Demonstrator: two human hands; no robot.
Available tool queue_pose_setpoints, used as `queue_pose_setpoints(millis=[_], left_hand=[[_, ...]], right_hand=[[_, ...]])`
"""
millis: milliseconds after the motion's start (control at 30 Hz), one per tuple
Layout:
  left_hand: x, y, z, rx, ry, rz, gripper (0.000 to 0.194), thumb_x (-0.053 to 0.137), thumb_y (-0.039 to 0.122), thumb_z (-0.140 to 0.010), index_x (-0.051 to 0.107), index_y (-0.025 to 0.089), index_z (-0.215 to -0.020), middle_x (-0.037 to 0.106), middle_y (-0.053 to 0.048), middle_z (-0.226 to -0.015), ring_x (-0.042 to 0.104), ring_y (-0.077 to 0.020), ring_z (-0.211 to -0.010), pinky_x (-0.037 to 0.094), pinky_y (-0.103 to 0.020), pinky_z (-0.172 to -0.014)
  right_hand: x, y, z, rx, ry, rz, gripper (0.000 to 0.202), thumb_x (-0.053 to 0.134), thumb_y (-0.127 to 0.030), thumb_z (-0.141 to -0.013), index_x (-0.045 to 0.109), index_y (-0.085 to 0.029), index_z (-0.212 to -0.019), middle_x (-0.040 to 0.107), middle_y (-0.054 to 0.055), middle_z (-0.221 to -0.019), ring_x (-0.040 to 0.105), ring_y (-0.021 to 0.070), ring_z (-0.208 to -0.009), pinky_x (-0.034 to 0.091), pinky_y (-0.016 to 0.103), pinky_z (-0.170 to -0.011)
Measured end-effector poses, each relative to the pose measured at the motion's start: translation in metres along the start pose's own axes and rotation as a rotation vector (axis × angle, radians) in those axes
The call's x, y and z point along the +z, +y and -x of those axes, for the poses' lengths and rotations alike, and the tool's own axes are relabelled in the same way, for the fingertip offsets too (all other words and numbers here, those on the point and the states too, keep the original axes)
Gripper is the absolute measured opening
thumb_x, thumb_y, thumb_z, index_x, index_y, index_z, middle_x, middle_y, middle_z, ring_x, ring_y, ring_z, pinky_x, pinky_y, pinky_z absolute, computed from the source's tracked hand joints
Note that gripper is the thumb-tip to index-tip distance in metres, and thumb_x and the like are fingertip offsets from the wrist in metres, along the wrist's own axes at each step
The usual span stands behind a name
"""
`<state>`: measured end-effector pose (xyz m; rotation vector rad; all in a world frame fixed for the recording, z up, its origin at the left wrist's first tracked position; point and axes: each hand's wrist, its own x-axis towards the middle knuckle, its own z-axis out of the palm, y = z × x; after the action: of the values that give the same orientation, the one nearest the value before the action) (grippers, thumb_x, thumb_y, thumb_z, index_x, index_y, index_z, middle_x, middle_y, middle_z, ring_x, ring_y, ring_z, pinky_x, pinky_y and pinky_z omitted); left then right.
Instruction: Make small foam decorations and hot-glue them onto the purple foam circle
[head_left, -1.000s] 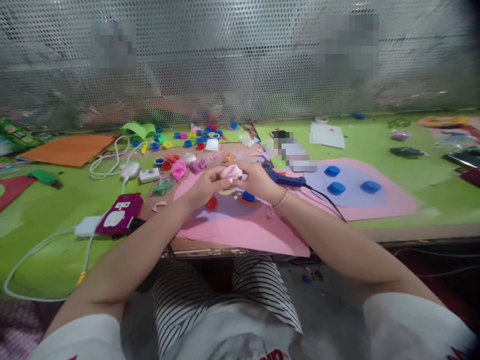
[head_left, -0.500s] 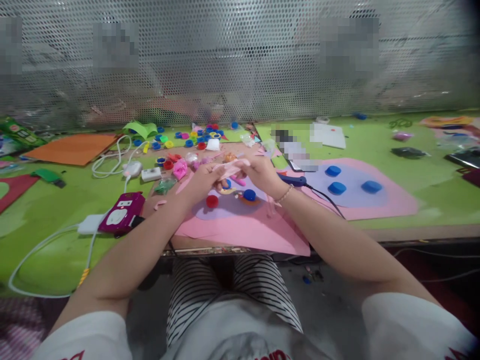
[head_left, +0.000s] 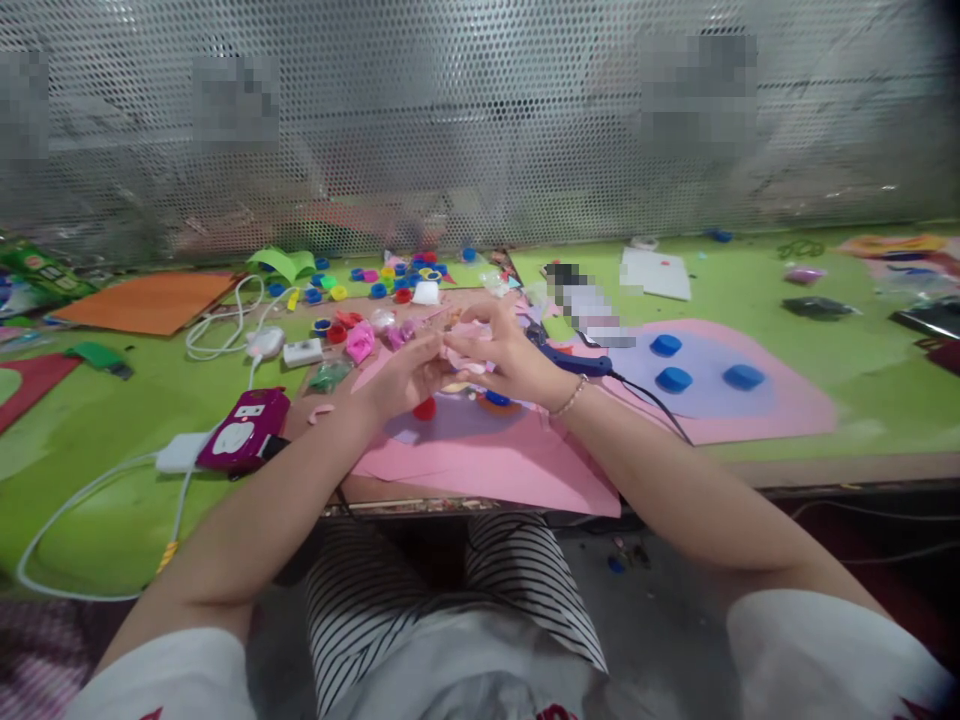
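As left grip curls, right grip loosely holds pink clay.

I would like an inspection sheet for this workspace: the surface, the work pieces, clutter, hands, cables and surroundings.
Surface: green table, partly covered by pink paper.
Work pieces: pink piece, mostly hidden; three blue caps on lilac paper.
Clutter: coloured caps scattered towards the back; orange paper at left.
Hands: left hand and right hand close together at the pink piece; exact grip hidden.
Cables: white cable looped at left; black cable from the blue tool.
Surroundings: perforated metal panel behind the table.
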<state>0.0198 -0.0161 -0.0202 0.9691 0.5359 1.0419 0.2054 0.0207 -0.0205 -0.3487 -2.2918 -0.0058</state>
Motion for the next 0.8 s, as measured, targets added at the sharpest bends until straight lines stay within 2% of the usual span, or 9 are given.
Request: queue_pose_setpoints(millis=[167,267,400,500,567,633,700,733,800], left_hand=[[0.003,-0.001,0.002,-0.022,0.017,-0.014,0.035,0.062,0.053,-0.078,0.064,0.018,-0.084,0.065,-0.003,-0.073,0.062,-0.0144,-0.072,0.051,-0.028,-0.071],[0.007,0.0,0.003,-0.08,-0.076,-0.068,0.057,0.049,0.071,-0.075,0.065,0.017,-0.088,0.068,-0.008,-0.081,0.064,-0.0218,-0.086,0.05,-0.034,-0.077],[0.008,-0.001,0.0,-0.146,-0.134,-0.215,0.071,0.04,0.079,-0.073,0.066,0.016,-0.095,0.069,-0.015,-0.094,0.062,-0.0304,-0.103,0.049,-0.043,-0.084],[-0.002,0.004,-0.006,-0.129,0.032,-0.398,0.062,0.044,0.071,-0.077,0.067,0.015,-0.091,0.07,-0.015,-0.091,0.066,-0.0296,-0.093,0.051,-0.044,-0.08],[-0.014,0.015,-0.009,0.004,0.263,-0.571,0.045,0.05,0.056,-0.08,0.067,0.014,-0.088,0.071,-0.013,-0.089,0.067,-0.0262,-0.086,0.052,-0.042,-0.081],[-0.03,0.032,-0.012,0.215,0.501,-0.847,0.032,0.049,0.039,-0.083,0.066,0.014,-0.094,0.07,-0.012,-0.094,0.066,-0.0242,-0.09,0.05,-0.042,-0.086],[-0.048,0.052,-0.014,0.38,0.663,-1.297,0.03,0.047,0.023,-0.082,0.065,0.014,-0.104,0.067,-0.013,-0.112,0.061,-0.0245,-0.107,0.043,-0.041,-0.099],[-0.057,0.06,-0.016,0.398,0.681,-1.516,0.035,0.047,0.017,-0.079,0.064,0.014,-0.11,0.062,-0.013,-0.121,0.055,-0.0258,-0.117,0.038,-0.042,-0.105],[-0.074,0.072,-0.021,0.271,0.612,-1.802,0.045,0.047,0.012,-0.077,0.06,0.013,-0.119,0.058,-0.015,-0.128,0.051,-0.028,-0.123,0.035,-0.041,-0.106]], right_hand=[[0.006,-0.006,0.0,0.099,-0.048,-0.037,0.078,0.058,-0.022,-0.084,0.017,-0.026,-0.15,0.035,0.015,-0.131,0.04,0.0272,-0.124,0.045,0.046,-0.099],[0.011,-0.006,-0.001,0.111,-0.083,-0.073,0.069,0.06,-0.018,-0.08,0.031,-0.021,-0.143,0.04,0.016,-0.132,0.04,0.0291,-0.125,0.042,0.049,-0.101],[0.014,-0.002,-0.003,0.198,-0.067,-0.194,0.02,0.053,-0.023,-0.086,0.054,-0.019,-0.106,0.057,0.011,-0.102,0.054,0.0243,-0.101,0.048,0.045,-0.088],[0.01,0.002,-0.007,0.452,0.229,-0.403,0.01,0.043,-0.027,-0.092,0.049,-0.022,-0.086,0.053,0.002,-0.075,0.053,0.016,-0.072,0.05,0.035,-0.071],[0.004,0.005,-0.009,0.661,0.376,-0.61,0.013,0.044,-0.032,-0.092,0.047,-0.024,-0.083,0.043,-0.004,-0.062,0.042,0.0118,-0.055,0.045,0.027,-0.054],[-0.001,0.007,-0.012,0.846,0.404,-0.826,0.018,0.051,-0.038,-0.088,0.044,-0.024,-0.077,0.034,-0.007,-0.056,0.03,0.009,-0.046,0.03,0.021,-0.04],[-0.007,0.007,-0.014,0.974,0.365,-1.021,0.029,0.06,-0.043,-0.081,0.041,-0.023,-0.071,0.031,-0.008,-0.056,0.024,0.0067,-0.043,0.018,0.019,-0.037],[-0.009,0.007,-0.015,1.014,0.335,-1.114,0.035,0.062,-0.048,-0.078,0.04,-0.023,-0.069,0.032,-0.008,-0.056,0.024,0.0059,-0.043,0.015,0.018,-0.037],[-0.011,0.007,-0.015,1.053,0.27,-1.274,0.042,0.061,-0.058,-0.076,0.041,-0.022,-0.067,0.034,-0.008,-0.056,0.024,0.0052,-0.042,0.015,0.019,-0.037]])
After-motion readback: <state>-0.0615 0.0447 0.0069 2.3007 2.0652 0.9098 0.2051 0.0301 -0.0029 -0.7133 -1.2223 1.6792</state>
